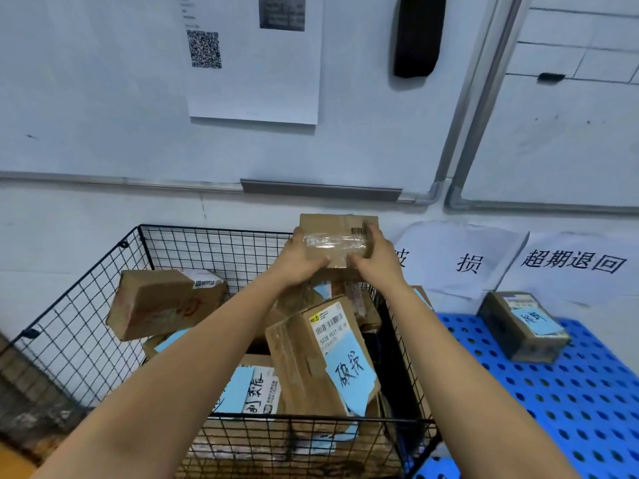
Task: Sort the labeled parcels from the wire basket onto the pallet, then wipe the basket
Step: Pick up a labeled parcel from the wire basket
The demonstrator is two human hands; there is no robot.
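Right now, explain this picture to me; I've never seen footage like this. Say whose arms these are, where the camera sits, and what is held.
A camera worn on a person's head looks forward and down, so the bare arms are their own. The left hand and right hand together grip a taped cardboard parcel lifted above a black wire basket. More parcels with blue handwritten labels lie piled in the basket. To the right is a blue perforated pallet with one labeled parcel already on it, below paper signs on the wall.
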